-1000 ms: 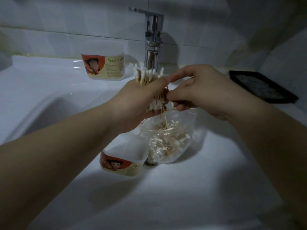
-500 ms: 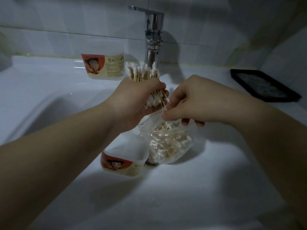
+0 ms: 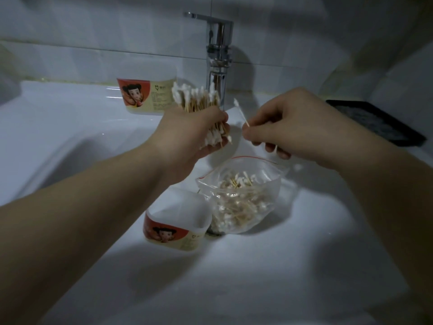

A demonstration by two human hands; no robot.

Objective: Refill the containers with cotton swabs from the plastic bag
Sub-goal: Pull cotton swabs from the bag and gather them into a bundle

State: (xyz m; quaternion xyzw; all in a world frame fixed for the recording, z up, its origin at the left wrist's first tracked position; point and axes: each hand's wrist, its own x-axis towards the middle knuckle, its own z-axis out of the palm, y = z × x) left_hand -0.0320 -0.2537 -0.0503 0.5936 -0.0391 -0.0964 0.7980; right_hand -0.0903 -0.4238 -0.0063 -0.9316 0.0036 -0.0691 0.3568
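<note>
My left hand (image 3: 189,134) grips a bundle of cotton swabs (image 3: 199,99) upright above the sink. Just to its right, my right hand (image 3: 288,127) pinches a single swab (image 3: 241,112) that slants up to the left. Below both hands an open clear plastic bag (image 3: 241,200) with a red zip edge holds several loose swabs. An empty white container (image 3: 178,221) with a red cartoon label stands touching the bag's left side. A second container (image 3: 147,95) with the same label stands on the sink's back ledge, partly behind the bundle.
A chrome faucet (image 3: 219,55) rises at the back, behind the hands. The white sink basin (image 3: 257,266) slopes around the bag and container. A black tray (image 3: 377,123) lies on the right ledge. Tiled wall stands behind.
My right hand rose from the bag's mouth with one swab pinched and now sits beside the bundle. The left hand stays nearly in place with its bundle.
</note>
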